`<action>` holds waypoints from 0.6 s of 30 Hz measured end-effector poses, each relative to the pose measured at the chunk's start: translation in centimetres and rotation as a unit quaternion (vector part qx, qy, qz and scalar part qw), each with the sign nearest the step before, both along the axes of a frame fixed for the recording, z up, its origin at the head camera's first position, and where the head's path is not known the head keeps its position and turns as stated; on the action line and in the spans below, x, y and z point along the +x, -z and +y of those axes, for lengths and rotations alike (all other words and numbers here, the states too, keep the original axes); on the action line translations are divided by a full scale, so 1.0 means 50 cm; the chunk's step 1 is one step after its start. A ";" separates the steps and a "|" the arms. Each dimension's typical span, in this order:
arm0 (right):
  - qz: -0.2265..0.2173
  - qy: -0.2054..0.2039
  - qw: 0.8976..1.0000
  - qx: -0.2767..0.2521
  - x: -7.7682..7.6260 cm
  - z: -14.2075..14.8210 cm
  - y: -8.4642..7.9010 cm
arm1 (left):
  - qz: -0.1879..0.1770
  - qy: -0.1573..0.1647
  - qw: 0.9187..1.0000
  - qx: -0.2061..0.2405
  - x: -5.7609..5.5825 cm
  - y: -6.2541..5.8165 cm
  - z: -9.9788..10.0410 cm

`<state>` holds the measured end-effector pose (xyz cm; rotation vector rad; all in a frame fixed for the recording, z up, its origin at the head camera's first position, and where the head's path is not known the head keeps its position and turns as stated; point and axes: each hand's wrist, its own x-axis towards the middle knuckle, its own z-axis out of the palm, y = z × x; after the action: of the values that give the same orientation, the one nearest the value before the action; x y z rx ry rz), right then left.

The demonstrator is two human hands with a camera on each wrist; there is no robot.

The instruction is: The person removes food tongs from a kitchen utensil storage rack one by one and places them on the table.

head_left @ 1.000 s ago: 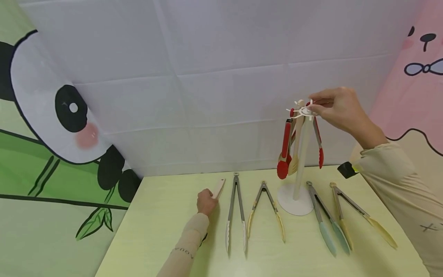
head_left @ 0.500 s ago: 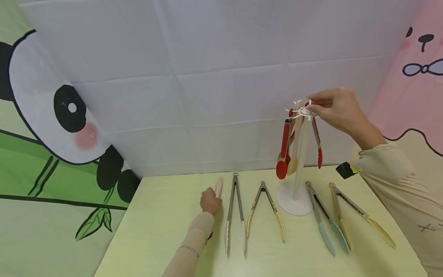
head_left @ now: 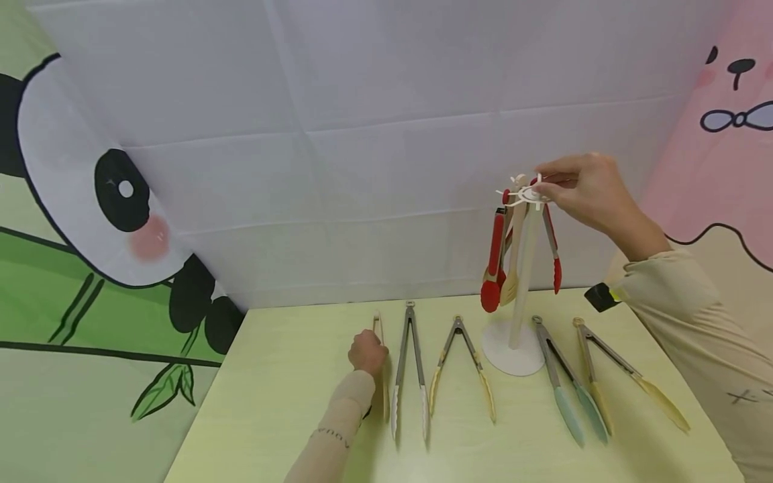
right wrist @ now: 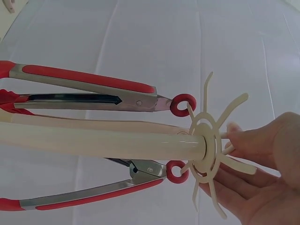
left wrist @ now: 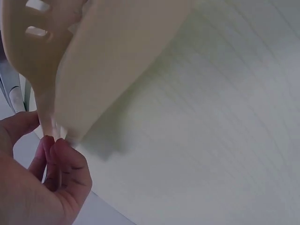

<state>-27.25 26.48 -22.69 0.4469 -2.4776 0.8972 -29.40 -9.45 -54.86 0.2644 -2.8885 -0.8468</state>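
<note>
My left hand (head_left: 368,352) grips beige tongs (head_left: 386,396) at the left of the row on the table. In the left wrist view, its fingertips pinch the narrow part below a slotted head (left wrist: 40,40) and a broad plain blade (left wrist: 112,56). My right hand (head_left: 582,191) holds the hooked top ring (right wrist: 205,145) of a white utensil stand (head_left: 521,295), thumb and fingers at the hooks. From the ring hang red-handled tongs (right wrist: 89,79), a second red pair (right wrist: 98,190) and a beige utensil (head_left: 510,285).
Silver tongs with whitish tips (head_left: 410,349) lie right of my left hand, then yellow-tipped tongs (head_left: 459,329). Right of the round stand base (head_left: 513,362) lie pale green-tipped tongs (head_left: 561,376) and yellow spatula-ended tongs (head_left: 640,379). A printed cloth (head_left: 362,168) hangs behind the table.
The beige tongs in my left hand have turned from leaning right to pointing almost straight away from me, now edge-on. That hand shifted slightly right. My right hand stays on the stand.
</note>
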 end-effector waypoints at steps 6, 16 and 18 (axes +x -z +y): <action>-0.001 0.002 1.000 -0.001 0.003 -0.002 -0.003 | -0.002 0.002 1.000 0.006 0.001 -0.003 -0.002; -0.011 0.006 1.000 0.007 0.004 -0.005 -0.006 | -0.009 0.012 1.000 0.006 0.000 -0.009 -0.010; -0.016 0.006 1.000 0.010 0.003 -0.007 -0.006 | -0.008 0.014 1.000 0.006 0.001 -0.009 -0.012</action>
<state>-27.08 26.15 -22.39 0.4271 -2.5182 0.8824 -29.33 -10.07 -54.42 0.2332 -2.9090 -0.8699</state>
